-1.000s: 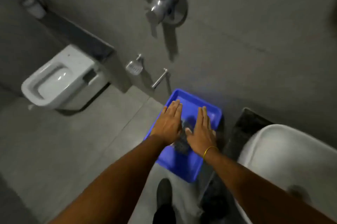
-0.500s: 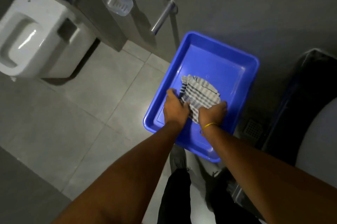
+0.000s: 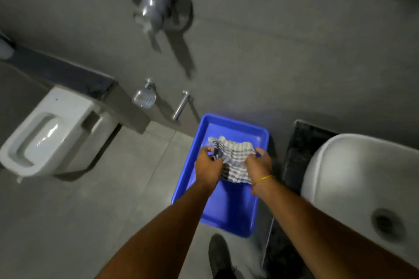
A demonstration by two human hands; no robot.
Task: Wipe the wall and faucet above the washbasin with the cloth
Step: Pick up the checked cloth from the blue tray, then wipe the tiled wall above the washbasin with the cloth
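A grey-and-white striped cloth (image 3: 233,157) hangs above a blue plastic tray (image 3: 229,213) on the floor. My left hand (image 3: 207,168) grips its left edge and my right hand (image 3: 259,166) grips its right edge, stretching it between them. The white washbasin (image 3: 353,178) sits at the right on a dark stone counter (image 3: 299,149). The grey tiled wall (image 3: 283,51) rises behind it. No washbasin faucet is in view; a chrome mixer valve (image 3: 156,4) is mounted on the wall at the upper middle.
A white wall-hung toilet (image 3: 52,135) is at the left under a dark ledge (image 3: 61,74). A chrome soap dish (image 3: 144,97) and a chrome spout (image 3: 181,106) stick out low on the wall. My dark shoe (image 3: 218,253) stands on the grey floor tiles.
My hands went from flat over the tray to gripping the cloth and lifting it up, spread between them. The view has tilted back up toward the wall.
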